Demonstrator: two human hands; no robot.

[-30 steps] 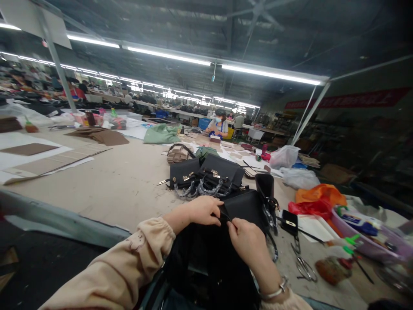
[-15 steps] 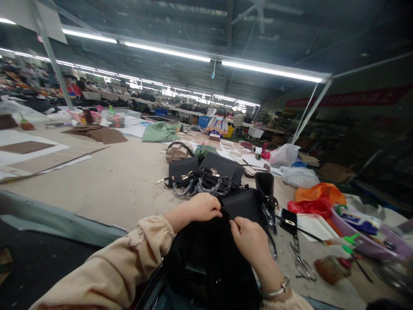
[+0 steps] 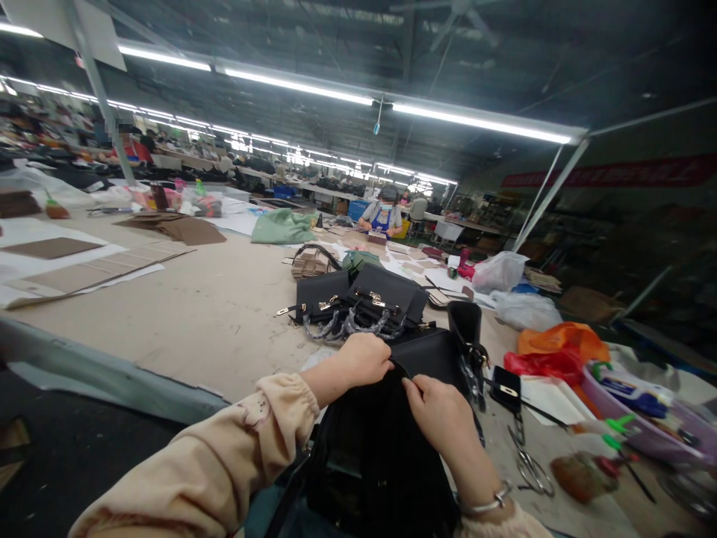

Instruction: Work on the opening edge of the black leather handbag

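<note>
A black handbag rests in front of me at the table's near edge, its dark inside facing up. My left hand is closed on the bag's far rim. Just to the right, my right hand pinches the same rim between thumb and fingers. A short stretch of black edge shows between the two hands. Beyond them lie more black handbags with gold-coloured hardware and plastic-wrapped handles. The fingertips of both hands are partly hidden against the dark material.
Scissors, a small bottle of brownish liquid and a purple basin stand at right, near red and orange plastic bags. Brown sheets lie at the left. Across the table sits a person in a blue apron.
Both hands keep their hold on the bag's rim and have shifted slightly. The whole view has moved a little, and the person across has raised their head.
</note>
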